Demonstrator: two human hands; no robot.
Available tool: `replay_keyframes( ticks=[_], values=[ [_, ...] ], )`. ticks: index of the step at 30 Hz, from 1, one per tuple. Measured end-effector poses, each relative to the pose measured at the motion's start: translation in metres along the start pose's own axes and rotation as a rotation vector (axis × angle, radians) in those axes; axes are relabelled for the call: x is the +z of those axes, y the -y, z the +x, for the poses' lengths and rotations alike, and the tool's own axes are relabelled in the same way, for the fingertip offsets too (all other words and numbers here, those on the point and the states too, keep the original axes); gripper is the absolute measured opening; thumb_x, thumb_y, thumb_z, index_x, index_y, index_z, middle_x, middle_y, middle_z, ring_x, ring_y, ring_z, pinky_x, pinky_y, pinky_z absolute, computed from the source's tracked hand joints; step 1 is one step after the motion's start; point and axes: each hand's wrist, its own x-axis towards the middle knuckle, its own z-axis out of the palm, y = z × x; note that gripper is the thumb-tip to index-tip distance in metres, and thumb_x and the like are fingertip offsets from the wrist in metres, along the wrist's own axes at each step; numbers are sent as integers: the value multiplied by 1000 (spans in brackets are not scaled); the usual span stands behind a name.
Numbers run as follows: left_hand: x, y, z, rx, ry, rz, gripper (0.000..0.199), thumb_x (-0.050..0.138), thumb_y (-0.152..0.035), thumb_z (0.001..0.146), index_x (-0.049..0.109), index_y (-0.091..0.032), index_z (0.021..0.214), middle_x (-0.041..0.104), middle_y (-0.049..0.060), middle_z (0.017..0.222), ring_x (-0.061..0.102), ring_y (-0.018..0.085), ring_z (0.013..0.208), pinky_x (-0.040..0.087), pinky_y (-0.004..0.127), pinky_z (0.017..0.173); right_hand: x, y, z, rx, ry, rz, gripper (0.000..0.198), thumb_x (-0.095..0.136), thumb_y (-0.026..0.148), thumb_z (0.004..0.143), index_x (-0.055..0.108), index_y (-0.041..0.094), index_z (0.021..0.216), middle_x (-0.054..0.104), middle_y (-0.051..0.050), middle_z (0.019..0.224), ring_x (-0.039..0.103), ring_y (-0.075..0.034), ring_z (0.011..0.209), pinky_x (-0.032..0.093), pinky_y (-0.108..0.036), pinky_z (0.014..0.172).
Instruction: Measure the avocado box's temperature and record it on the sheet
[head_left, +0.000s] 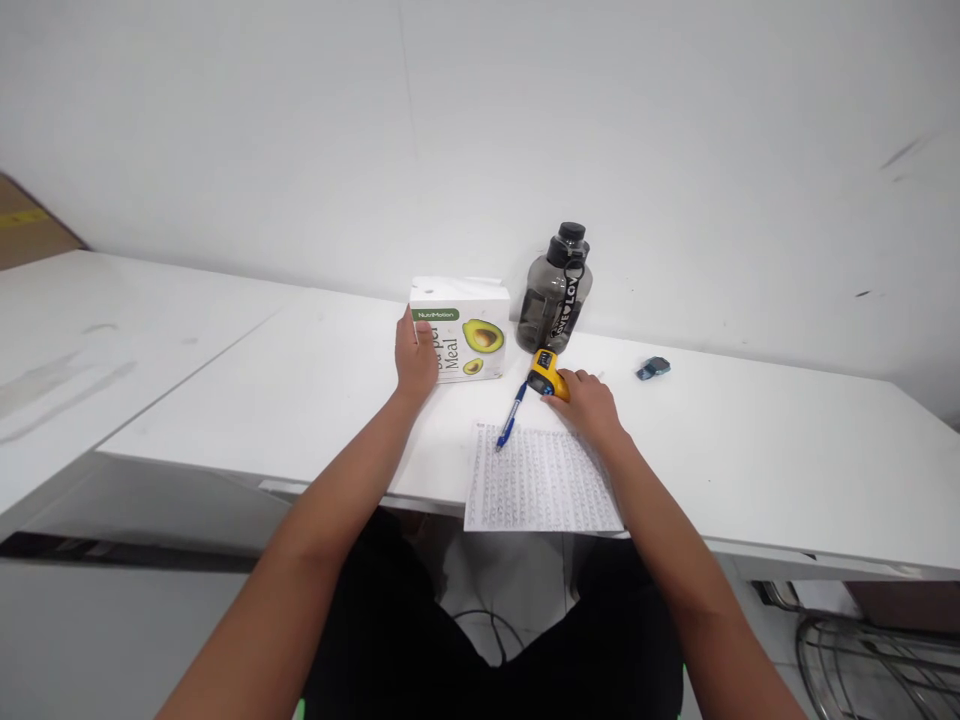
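My left hand (417,352) grips the left edge of a white box (487,305) printed with avocados, its thumb on the front face. The box stands upright on the table. In my right hand (591,402) is a yellow and black tape measure (546,374), held low over or on the tabletop; I cannot tell if it touches. A blue and white pen (512,415) lies beside it, its lower end on a sheet of paper (541,482) covered in rows of small print. Behind the tape measure stands a dark translucent water bottle (555,300) with a lettered strap.
A small dark blue object (653,368), perhaps a toy car, lies to the right on the white table (750,450). The wall rises directly behind. A cardboard box (34,225) shows at far left, and a metal rack (862,660) stands below at right.
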Motion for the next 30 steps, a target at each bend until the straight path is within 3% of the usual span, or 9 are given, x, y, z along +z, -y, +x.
replay_keyframes(
  ticks=[3, 7, 11, 14, 17, 20, 23, 26, 30],
  values=[
    [-2, -2, 0, 23, -1, 49, 79, 25, -80, 90, 52, -28, 143, 57, 15, 132, 51, 31, 132, 39, 52, 114, -3, 2, -1, 15, 16, -49, 45, 65, 46, 90, 61, 20, 127, 67, -15, 113, 60, -32, 100, 44, -42, 83],
    [-3, 1, 2, 130, 10, 55, 82, 25, -78, 91, 25, -30, 158, 41, 15, 151, 38, 30, 144, 29, 54, 121, -8, 7, -2, -35, -35, -96, 47, 59, 30, 91, 57, 17, 135, 58, -19, 137, 53, -36, 122, 43, -48, 96],
    [-2, 5, 1, 328, 65, 49, 76, 25, -72, 95, 16, -34, 160, 29, 11, 161, 27, 29, 151, 22, 54, 125, -7, 15, -3, -288, -70, -93, 51, 50, 7, 88, 59, 20, 137, 51, -16, 150, 43, -32, 139, 37, -48, 108],
    [-1, 4, -1, 434, 114, 50, 73, 28, -69, 96, 13, -37, 160, 24, 8, 164, 21, 29, 154, 19, 53, 126, 1, 22, -6, -450, -44, -111, 55, 51, 2, 86, 63, 26, 134, 45, -11, 157, 34, -33, 147, 31, -54, 113],
    [-1, 2, -2, 458, 117, 51, 73, 29, -69, 96, 13, -38, 160, 27, 10, 161, 25, 30, 151, 21, 55, 124, 10, 28, -9, -527, -36, -131, 49, 55, 5, 88, 67, 29, 128, 43, -10, 158, 32, -35, 149, 26, -62, 115],
    [-2, 3, -1, 432, 99, 51, 80, 33, -74, 92, 15, -36, 160, 36, 14, 150, 36, 31, 143, 30, 58, 119, 16, 30, -10, -567, -78, -123, 29, 55, 15, 95, 72, 27, 115, 52, -11, 152, 36, -34, 147, 24, -63, 116],
    [-3, 6, 1, 426, 97, 58, 88, 43, -78, 87, 16, -37, 160, 40, 14, 141, 44, 32, 134, 44, 57, 109, 16, 32, -8, -552, -186, -71, 22, 51, 24, 100, 73, 23, 102, 61, -11, 142, 42, -32, 143, 24, -60, 117],
    [-5, 7, 2, 455, 113, 87, 93, 51, -79, 82, 17, -40, 159, 41, 13, 135, 49, 31, 125, 54, 52, 95, 11, 32, -6, -455, -316, 68, 21, 48, 26, 101, 69, 23, 101, 66, -11, 132, 48, -29, 137, 24, -57, 117],
    [-6, 6, 1, 446, 109, 132, 92, 52, -80, 80, 21, -40, 158, 41, 12, 131, 50, 30, 119, 58, 46, 83, 6, 28, -5, -135, -459, 489, 20, 47, 36, 100, 59, 23, 109, 68, -10, 109, 60, -26, 110, 44, -48, 101]
  ],
)
